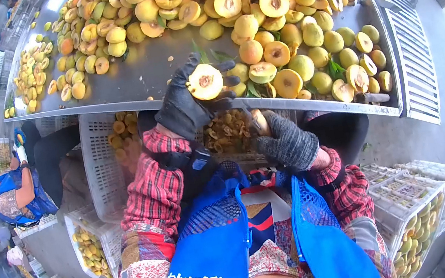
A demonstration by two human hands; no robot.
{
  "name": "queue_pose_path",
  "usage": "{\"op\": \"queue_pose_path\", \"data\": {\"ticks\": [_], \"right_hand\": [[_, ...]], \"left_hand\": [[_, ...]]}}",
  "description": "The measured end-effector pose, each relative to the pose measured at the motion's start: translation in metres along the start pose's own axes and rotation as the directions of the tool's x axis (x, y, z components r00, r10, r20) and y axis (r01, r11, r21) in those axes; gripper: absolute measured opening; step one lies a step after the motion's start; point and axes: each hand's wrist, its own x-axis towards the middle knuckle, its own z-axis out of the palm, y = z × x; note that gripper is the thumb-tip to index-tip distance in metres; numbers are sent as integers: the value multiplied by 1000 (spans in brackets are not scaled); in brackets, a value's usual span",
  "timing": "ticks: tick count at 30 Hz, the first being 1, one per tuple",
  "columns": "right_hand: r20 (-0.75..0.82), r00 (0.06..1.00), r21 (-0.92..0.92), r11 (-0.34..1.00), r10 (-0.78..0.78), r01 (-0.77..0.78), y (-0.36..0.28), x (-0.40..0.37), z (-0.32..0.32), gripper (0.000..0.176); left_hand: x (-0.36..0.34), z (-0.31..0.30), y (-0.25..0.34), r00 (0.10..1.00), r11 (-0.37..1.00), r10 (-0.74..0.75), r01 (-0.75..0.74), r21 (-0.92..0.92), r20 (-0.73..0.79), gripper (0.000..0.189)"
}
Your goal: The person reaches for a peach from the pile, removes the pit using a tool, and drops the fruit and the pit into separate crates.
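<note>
My left hand (184,101), in a black glove, is closed around a halved yellow peach (205,82) at the table's front edge. The cut face is turned up toward me, with reddish-brown pit remains in its middle. Lower and to the right, my right hand (287,141), in a grey knit glove, is closed on a short tan piece (259,123) whose kind I cannot make out. Below my hands, a crate holds brown pits and scraps (227,132). On the metal table (156,61) lies a heap of yellow peaches (270,4), many cut in half, some with green leaves.
A slatted white rack (413,57) adjoins the table's right end. White plastic crates (404,185) of peaches stand at my right, with another crate (90,243) at my left. A tall perforated crate (98,165) leans near my left arm. A co-worker (16,191) sits farther left.
</note>
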Motion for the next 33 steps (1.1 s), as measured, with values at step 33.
{"op": "queue_pose_path", "data": {"ticks": [33], "right_hand": [[-249,968,-234,971,-14,-46,15,-14,23,32]], "left_hand": [[-13,7,-69,862,215,355,-452,866,361,19]]}}
